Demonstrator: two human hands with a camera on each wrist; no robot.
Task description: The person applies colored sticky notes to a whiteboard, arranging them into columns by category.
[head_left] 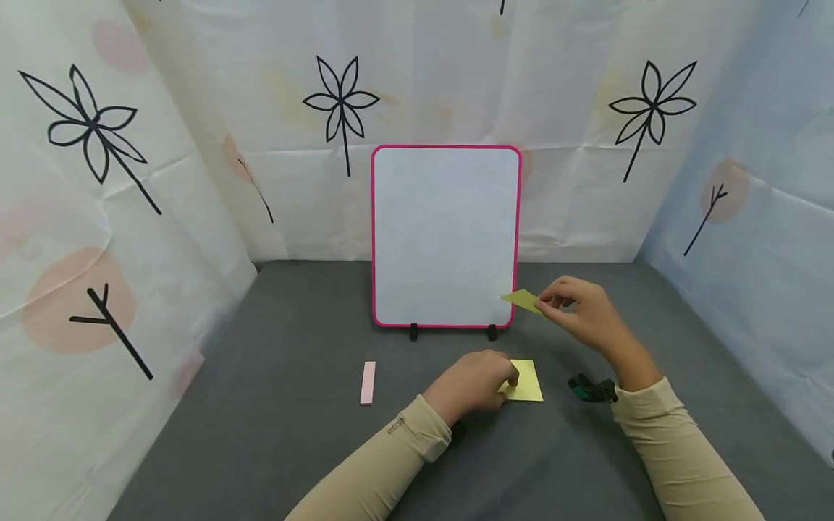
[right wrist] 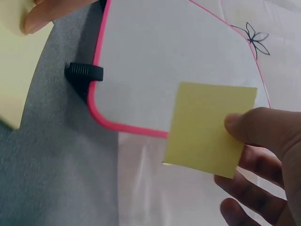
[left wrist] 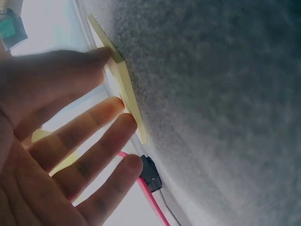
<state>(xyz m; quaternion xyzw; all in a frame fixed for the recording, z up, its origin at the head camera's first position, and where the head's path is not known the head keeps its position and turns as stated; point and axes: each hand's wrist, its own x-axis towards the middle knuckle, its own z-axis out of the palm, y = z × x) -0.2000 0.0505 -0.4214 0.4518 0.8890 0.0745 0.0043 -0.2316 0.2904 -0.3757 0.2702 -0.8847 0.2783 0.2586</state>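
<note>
A yellow sticky note (right wrist: 202,129) is pinched between the thumb and fingers of the right hand (head_left: 583,311), near the whiteboard (head_left: 446,231)'s lower right corner. The left hand (head_left: 472,383)'s loosely extended fingers touch a yellow pad (head_left: 529,383) on the table (head_left: 293,347). The left sleeve (head_left: 384,467)'s lettering is too small to read.

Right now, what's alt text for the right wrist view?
Right hand pinches one yellow sticky note in front of a pink-framed whiteboard. At upper left, the left hand touches a yellow sticky-note pad on the gray tabletop.
</note>
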